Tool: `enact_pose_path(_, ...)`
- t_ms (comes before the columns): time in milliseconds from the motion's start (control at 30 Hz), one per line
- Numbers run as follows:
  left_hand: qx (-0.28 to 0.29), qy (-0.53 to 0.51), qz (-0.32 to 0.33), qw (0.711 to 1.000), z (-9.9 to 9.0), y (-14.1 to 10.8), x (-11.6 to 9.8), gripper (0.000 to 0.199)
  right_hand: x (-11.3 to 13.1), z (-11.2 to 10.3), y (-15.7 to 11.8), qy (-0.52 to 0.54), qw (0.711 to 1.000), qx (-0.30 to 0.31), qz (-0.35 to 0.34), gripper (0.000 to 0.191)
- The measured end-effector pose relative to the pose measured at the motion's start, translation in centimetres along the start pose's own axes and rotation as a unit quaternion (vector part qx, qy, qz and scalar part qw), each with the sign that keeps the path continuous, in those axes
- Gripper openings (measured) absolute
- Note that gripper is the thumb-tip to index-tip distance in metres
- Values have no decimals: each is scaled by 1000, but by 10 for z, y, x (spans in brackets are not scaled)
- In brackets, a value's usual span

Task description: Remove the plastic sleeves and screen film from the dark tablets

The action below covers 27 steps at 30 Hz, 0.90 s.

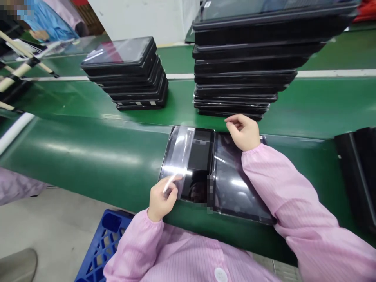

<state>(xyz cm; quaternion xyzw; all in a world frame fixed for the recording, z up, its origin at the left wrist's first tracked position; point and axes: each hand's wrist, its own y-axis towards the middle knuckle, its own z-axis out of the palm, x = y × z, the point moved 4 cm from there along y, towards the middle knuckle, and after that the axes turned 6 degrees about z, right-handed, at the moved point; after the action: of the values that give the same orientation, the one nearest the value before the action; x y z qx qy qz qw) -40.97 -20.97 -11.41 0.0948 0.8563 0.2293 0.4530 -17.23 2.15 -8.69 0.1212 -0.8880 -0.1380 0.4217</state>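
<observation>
A black tablet-like screen (201, 156) lies flat on the green work surface in front of me. Clear plastic film (179, 150) is folded back over its left side and catches the light. At the film's lower left edge, my left hand (163, 197) is closed, thumb and index finger on the film. A second black screen (235, 184), with a glossy covering, lies right beside the first. Over its upper edge my right hand (245, 132) is held with curled fingers, thumb and index close together; whatever may be between them cannot be made out.
Behind stand a tall stack of black screens (235, 70) and a shorter stack (132, 76). More black panels (358, 176) stand at the right. A blue plastic crate (102, 243) is on the floor. A person in blue (53, 23) is at the far left.
</observation>
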Motion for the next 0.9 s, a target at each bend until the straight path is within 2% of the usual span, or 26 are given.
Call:
enact_pose_path(133,46,-12,20,999,-3,4,1,20,-2,12,6,-22,998,52,-7,17)
enact_pose_path(267,76,14,45,996,-3,7,1,18,3,24,5,-81,989,118,-38,27)
enact_pose_path(367,71,63,70,993,1,6,0,17,15,35,0,-150,972,169,-67,40)
enact_pose_path(467,39,106,90,990,4,5,0,18,29,49,-4,-206,952,209,-87,47)
enact_pose_path(600,17,104,114,988,-1,3,5,19,42,63,-6,-248,940,217,-90,48)
enact_pose_path(800,5,99,95,991,-29,-14,17,19,56,74,-20,-237,941,213,-114,46)
enact_pose_path(900,1,99,93,991,-37,-26,22,19,62,79,-25,-228,943,207,-124,45)
